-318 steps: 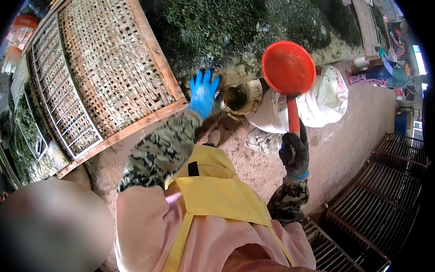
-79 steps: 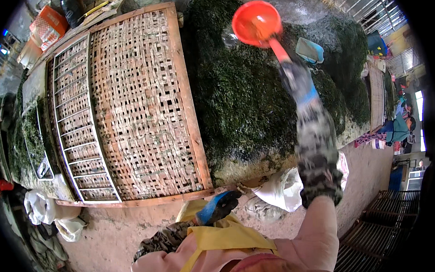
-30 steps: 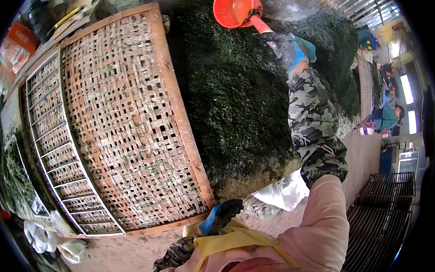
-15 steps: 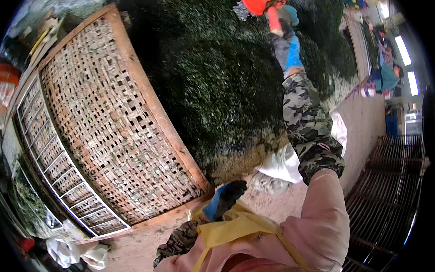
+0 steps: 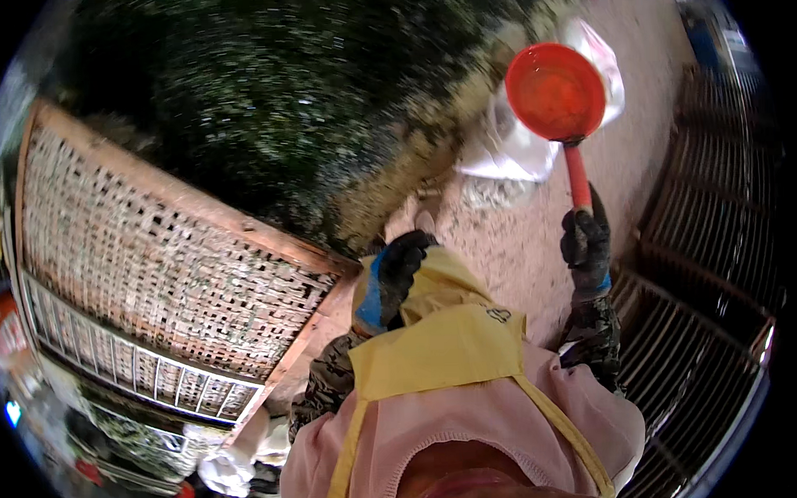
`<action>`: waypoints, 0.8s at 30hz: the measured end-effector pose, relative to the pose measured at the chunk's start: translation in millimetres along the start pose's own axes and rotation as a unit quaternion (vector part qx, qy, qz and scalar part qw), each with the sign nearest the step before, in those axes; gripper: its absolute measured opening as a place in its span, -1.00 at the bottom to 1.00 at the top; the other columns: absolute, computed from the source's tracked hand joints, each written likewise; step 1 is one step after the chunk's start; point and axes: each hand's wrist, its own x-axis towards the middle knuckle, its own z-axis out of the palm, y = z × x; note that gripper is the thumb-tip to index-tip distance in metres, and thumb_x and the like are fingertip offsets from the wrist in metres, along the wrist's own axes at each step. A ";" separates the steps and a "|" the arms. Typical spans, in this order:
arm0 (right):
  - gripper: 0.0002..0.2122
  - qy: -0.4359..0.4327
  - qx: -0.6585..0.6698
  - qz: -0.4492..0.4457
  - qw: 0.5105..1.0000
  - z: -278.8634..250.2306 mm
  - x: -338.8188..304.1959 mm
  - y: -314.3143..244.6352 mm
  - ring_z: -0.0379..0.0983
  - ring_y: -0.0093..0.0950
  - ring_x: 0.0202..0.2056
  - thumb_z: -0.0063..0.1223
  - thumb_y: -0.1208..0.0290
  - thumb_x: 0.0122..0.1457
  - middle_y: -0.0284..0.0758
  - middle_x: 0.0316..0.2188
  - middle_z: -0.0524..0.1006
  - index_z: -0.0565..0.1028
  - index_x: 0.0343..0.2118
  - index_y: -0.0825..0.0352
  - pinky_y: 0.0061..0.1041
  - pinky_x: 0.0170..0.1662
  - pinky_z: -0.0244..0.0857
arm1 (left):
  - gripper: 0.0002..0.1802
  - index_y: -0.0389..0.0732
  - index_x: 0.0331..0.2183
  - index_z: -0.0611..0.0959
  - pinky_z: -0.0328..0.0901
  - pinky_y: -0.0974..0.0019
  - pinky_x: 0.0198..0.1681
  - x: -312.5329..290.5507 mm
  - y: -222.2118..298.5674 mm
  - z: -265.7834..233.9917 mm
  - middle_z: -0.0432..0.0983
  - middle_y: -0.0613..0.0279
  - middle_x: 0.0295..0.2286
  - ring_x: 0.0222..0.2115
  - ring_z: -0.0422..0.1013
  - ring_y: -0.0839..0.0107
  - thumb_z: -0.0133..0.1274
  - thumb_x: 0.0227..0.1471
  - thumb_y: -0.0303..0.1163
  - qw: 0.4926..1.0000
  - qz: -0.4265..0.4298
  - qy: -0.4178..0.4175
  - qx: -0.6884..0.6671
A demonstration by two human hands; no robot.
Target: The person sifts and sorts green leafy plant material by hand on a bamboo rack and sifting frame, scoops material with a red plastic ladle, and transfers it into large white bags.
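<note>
My right hand [image 5: 584, 247], in a dark glove with a blue patch, is closed around the handle of a red plastic dipper [image 5: 554, 90]. The dipper is held out to the right, its round bowl facing up, with what looks like liquid inside. My left hand [image 5: 399, 271], in a black and blue glove, is curled in front of my yellow apron [image 5: 437, 353], with nothing visible in its fingers. Ahead lies a large mass of wet dark green weed [image 5: 262, 104], blurred by motion. Left of my left hand is a wood-framed woven screen [image 5: 180, 265].
A metal-barred rack [image 5: 705, 229] runs along the right side. White sacks [image 5: 509, 144] lie on the pinkish floor [image 5: 639, 91] ahead. A white ladder-like grid [image 5: 148, 367] edges the woven screen. An orange bucket [image 5: 2, 333] stands far left, with more white bags [image 5: 226, 470] at lower left.
My right hand has drawn the dipper back from over the far weed toward me and to the right. My left hand stays near the apron. The view has turned to the right.
</note>
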 end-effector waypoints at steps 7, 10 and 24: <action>-0.41 0.105 0.002 0.195 0.975 -63.4 -34.2 104.3 0.26 -0.57 -0.78 0.07 0.52 0.12 -0.28 -0.53 0.50 0.22 0.25 0.19 -0.59 -0.76 0.13 | -0.51 -0.28 0.09 0.43 0.33 0.34 -0.14 12.4 -17.9 35.7 0.49 0.16 -0.09 -0.16 0.42 0.38 0.06 0.13 -0.39 0.989 -0.124 -0.080 0.028; -0.36 0.059 -0.017 0.227 0.972 -47.5 28.6 168.6 0.38 -0.52 -0.67 0.10 0.47 0.11 -0.29 -0.49 0.49 0.17 0.28 0.17 -0.59 -0.69 0.21 | -0.57 -0.25 0.09 0.44 0.29 0.51 -0.25 24.0 -29.1 53.1 0.49 0.27 -0.10 -0.23 0.38 0.55 -0.05 0.16 -0.52 0.984 -0.145 -0.080 0.068; -0.60 -0.073 0.121 0.114 0.983 -108.9 215.6 268.0 0.31 -0.68 -0.44 0.06 0.50 0.18 -0.46 -0.40 0.45 0.39 0.11 0.29 -0.67 -0.39 0.23 | -0.60 -0.33 0.05 0.46 0.34 0.29 0.00 140.1 -132.3 145.3 0.49 0.10 -0.06 -0.13 0.45 0.33 -0.01 0.21 -0.38 0.976 -0.127 0.043 0.170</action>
